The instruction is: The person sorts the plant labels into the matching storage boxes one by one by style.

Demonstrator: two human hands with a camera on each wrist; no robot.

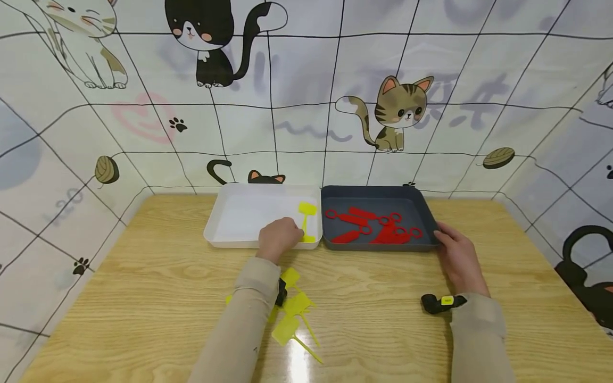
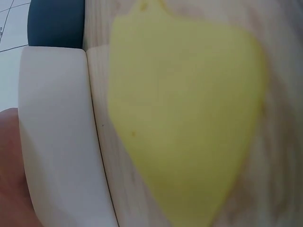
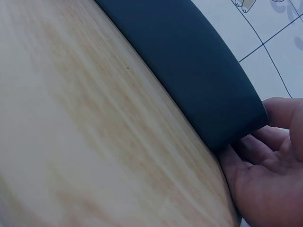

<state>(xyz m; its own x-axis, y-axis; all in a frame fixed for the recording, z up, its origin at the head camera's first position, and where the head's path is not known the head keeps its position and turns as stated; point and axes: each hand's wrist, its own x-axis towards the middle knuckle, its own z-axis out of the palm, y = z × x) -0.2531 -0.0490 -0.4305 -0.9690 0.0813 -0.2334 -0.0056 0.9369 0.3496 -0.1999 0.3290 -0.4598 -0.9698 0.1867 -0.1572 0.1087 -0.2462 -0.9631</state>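
My left hand (image 1: 280, 238) reaches over the front wall of the white tray (image 1: 234, 244), its curled fingers at a yellow tag (image 1: 305, 223) near the tray's right side; the fingertips are partly hidden. In the left wrist view part of that hand (image 2: 12, 172) shows behind the white tray's wall (image 2: 59, 127). My right hand (image 1: 461, 261) grips the right front corner of the dark tray (image 1: 383, 247), which holds several red tags (image 1: 351, 218). The right wrist view shows the thumb and fingers of the hand (image 3: 270, 187) around the dark tray's corner (image 3: 203, 85).
Several yellow tags (image 1: 286, 329) lie loose on the wooden table (image 1: 373, 319), below and beside my left forearm. One yellow tag (image 2: 184, 109) looms large in the left wrist view. The two trays stand side by side against a cat-patterned cloth (image 1: 301, 127).
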